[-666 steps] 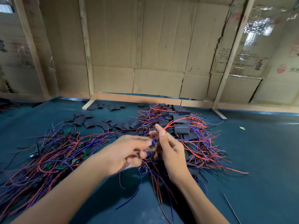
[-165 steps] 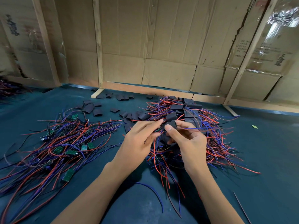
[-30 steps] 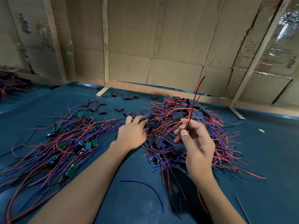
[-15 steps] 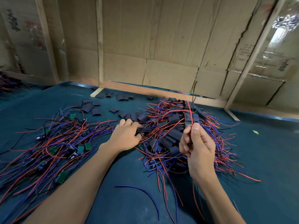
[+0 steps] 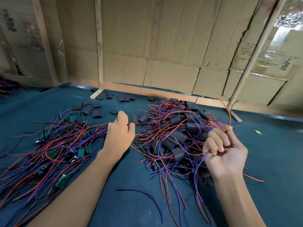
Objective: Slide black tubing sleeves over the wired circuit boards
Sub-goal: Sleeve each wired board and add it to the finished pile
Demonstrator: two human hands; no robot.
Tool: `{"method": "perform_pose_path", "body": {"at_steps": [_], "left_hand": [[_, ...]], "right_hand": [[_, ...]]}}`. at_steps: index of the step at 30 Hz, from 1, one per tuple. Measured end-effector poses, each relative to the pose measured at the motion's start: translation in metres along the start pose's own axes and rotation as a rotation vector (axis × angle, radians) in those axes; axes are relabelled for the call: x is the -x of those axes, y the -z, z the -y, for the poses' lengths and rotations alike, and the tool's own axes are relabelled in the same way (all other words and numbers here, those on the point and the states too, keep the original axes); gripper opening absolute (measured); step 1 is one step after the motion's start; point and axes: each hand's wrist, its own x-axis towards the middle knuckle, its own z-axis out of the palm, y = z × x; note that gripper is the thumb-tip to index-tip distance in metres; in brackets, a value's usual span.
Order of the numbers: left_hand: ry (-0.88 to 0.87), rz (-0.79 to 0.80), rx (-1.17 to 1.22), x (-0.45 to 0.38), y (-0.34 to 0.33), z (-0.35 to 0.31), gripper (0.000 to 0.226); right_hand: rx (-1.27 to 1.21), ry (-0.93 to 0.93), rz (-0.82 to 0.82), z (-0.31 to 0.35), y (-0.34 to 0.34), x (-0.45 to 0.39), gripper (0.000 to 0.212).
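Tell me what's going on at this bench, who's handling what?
A person is sleeving wired circuit boards with black tubing. The right hand grips a bunch of red and blue wires, one red end sticking up past the fingers. The left hand reaches into the scattered loose sleeves, fingers curled; what they hold is hidden. Bare green boards with wires lie in a pile on the left, and a pile of sleeved ones sits in the middle on the green mat.
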Motion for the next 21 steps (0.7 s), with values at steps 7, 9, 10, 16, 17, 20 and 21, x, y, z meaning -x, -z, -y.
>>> {"method": "perform_pose_path", "body": {"at_steps": [7, 9, 10, 16, 17, 20, 21], "left_hand": [[0.245, -0.070, 0.383, 0.000, 0.002, -0.002, 0.019], [0.268, -0.055, 0.438, 0.002, 0.005, -0.004, 0.016], [0.267, -0.037, 0.456, 0.003, 0.006, -0.005, 0.016], [0.118, 0.030, 0.404, 0.002, 0.006, -0.013, 0.014], [0.087, 0.041, 0.415, 0.002, 0.007, -0.016, 0.018], [0.031, 0.082, 0.456, 0.003, 0.007, -0.027, 0.028], [0.029, 0.105, 0.463, 0.005, 0.007, -0.030, 0.026]], "right_hand": [[0.013, 0.007, -0.051, 0.002, 0.004, -0.001, 0.034], [0.080, 0.055, -0.059, 0.009, 0.001, 0.000, 0.032], [0.122, 0.098, -0.055, 0.015, 0.000, 0.000, 0.031], [0.300, 0.370, -0.052, 0.046, -0.007, 0.009, 0.030], [0.326, 0.402, -0.070, 0.046, -0.008, 0.009, 0.030], [0.522, 0.503, -0.084, 0.039, -0.010, 0.009, 0.031], [0.615, 0.544, -0.060, 0.033, -0.011, 0.009, 0.032]]}}
